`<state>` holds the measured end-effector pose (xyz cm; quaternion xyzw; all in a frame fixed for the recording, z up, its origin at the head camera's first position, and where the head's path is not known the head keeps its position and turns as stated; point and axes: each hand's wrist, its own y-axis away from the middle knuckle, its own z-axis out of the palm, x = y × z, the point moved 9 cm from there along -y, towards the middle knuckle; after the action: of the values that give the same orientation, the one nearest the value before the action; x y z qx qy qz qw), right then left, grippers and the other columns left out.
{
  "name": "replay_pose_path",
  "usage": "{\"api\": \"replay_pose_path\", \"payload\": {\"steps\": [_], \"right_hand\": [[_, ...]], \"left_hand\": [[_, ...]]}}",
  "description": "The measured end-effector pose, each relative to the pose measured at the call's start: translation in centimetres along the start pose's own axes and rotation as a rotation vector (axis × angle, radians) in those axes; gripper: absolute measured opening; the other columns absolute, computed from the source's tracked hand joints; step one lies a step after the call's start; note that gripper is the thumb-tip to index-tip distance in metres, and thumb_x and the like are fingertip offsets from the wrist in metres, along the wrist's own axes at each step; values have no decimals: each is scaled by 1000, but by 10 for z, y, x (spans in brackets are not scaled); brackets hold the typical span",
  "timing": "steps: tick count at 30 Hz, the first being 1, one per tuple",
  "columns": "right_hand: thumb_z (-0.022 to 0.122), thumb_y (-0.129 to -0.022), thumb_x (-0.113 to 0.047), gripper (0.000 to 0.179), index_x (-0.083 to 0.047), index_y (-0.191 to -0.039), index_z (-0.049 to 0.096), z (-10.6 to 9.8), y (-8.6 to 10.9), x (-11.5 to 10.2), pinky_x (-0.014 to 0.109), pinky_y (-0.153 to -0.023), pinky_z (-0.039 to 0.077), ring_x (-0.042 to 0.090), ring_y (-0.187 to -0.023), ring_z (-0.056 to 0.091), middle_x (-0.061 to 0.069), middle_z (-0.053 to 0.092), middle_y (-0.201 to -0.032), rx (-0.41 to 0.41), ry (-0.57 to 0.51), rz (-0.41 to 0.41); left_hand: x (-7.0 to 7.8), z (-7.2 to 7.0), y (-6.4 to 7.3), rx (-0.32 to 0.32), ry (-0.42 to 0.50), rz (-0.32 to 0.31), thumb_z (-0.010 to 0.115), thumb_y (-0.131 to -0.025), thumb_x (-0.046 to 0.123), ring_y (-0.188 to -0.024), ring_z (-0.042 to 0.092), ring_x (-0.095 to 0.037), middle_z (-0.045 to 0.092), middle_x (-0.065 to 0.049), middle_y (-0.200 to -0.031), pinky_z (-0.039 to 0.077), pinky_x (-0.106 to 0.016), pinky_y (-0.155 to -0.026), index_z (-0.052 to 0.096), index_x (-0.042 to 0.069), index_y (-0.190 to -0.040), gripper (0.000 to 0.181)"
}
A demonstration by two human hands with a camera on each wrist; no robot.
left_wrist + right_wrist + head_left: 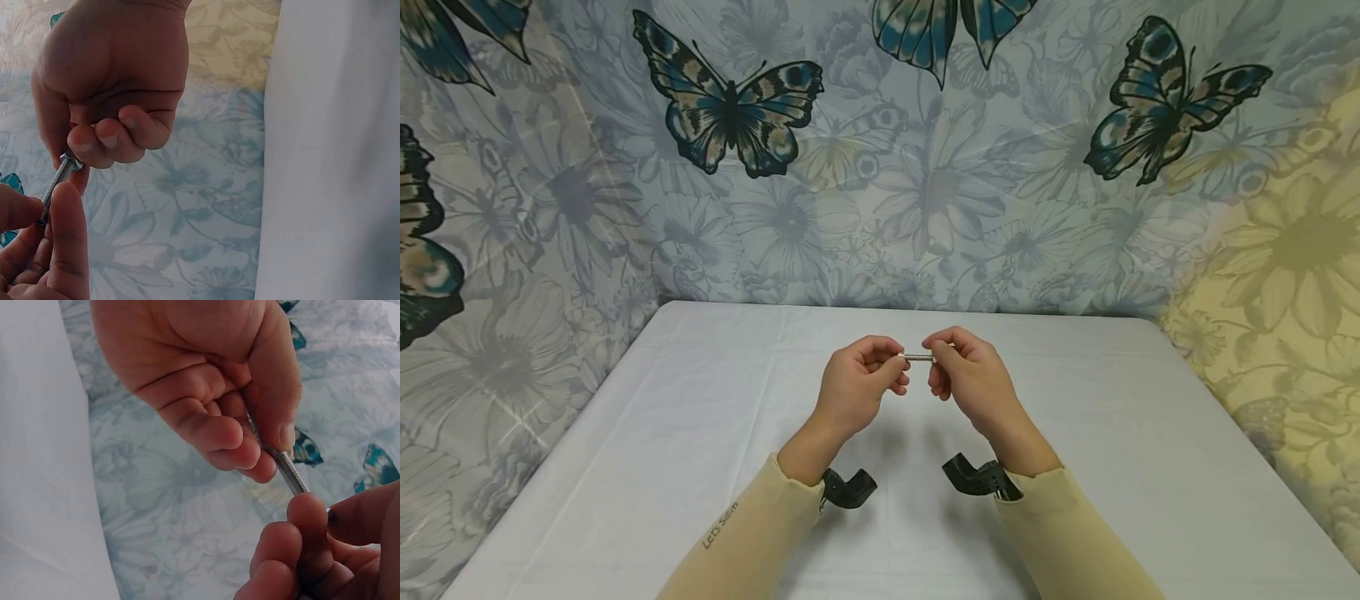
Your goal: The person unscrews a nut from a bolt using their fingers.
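A silvery threaded bolt [917,357] spans the gap between the two hands, held above the table. My left hand [859,385] pinches one end of it between thumb and fingertips. At the other end, the thumb and fingers of my right hand [979,385] grip it. Seen in the left wrist view, the bolt [55,183] carries a wider hexagonal piece [71,161] at the right hand's fingers; whether this is a nut or the head I cannot tell. In the right wrist view the bolt's thread [292,472] shows clearly, both ends partly covered by fingers.
A white cloth-covered table [700,417] lies beneath the hands. Behind it hangs a butterfly-patterned cloth [925,208], which also runs along both sides. Black wrist mounts [852,490] stick out from the beige sleeves [752,525].
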<state>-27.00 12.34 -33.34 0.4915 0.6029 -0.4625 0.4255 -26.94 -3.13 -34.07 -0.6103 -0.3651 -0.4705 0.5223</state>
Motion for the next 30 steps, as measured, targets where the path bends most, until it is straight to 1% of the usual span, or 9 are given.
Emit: {"api": "replay_pose_path", "payload": {"steps": [3,6,14,16,20,22,26,28,30], "right_hand": [[50,-99,-9,19,-3,-112,61,-1,0,-2,33,-55,51,30,-62,55,19,58,-74,4,-13,-11],[50,-96,-5,19,-3,-111,61,-2,1,-3,33,-54,52,30,-62,56,20,59,-80,7,-26,-19],[56,-101,-13,17,1,-103,64,-3,0,-4,31,-56,51,28,-64,58,19,64,-88,13,-28,-46],[56,-98,-7,14,1,-103,65,-3,0,-5,31,-55,51,29,-65,58,18,64,-92,19,-20,-62],[52,-92,0,21,0,-109,65,-3,0,-6,32,-56,52,31,-68,60,16,65,-103,14,-26,-67],[52,-95,-4,20,-1,-111,64,-3,0,-5,33,-57,53,32,-68,61,17,66,-100,11,-32,-50],[52,-104,-22,25,-2,-107,67,-3,1,-1,34,-56,53,33,-65,62,19,65,-80,4,-19,-4],[52,-105,-24,26,-3,-105,68,-2,1,0,34,-56,53,34,-64,62,20,63,-74,-3,-8,6],[52,-104,-20,22,-3,-106,67,-1,1,0,34,-56,54,34,-64,63,19,63,-74,-12,-10,7]], "left_hand": [[1,0,0,4,-1,2,67,-94,3,-69,69,-23,67,-12,-85,61,-37,-68,66,-3,-103,11],[2,0,0,8,5,8,67,-94,3,-69,69,-24,68,-12,-85,61,-38,-68,67,-1,-102,9],[2,1,0,6,11,9,68,-94,4,-70,69,-24,67,-15,-85,61,-38,-68,67,0,-101,8],[2,1,-1,4,11,14,67,-94,3,-70,68,-24,67,-15,-85,61,-38,-68,67,0,-101,7],[1,1,-1,4,11,10,67,-94,3,-69,68,-24,68,-12,-85,61,-38,-67,67,1,-101,7],[0,1,-1,6,11,5,67,-94,4,-69,68,-24,68,-12,-84,61,-38,-67,67,1,-101,8],[0,1,0,5,14,4,67,-94,4,-69,68,-23,67,-13,-85,61,-38,-68,67,0,-101,8],[-1,1,1,6,16,5,68,-94,4,-70,68,-23,67,-14,-85,61,-38,-68,67,0,-101,8],[0,0,1,9,18,6,68,-94,4,-69,68,-23,67,-15,-85,61,-38,-68,67,-1,-101,9]]}}
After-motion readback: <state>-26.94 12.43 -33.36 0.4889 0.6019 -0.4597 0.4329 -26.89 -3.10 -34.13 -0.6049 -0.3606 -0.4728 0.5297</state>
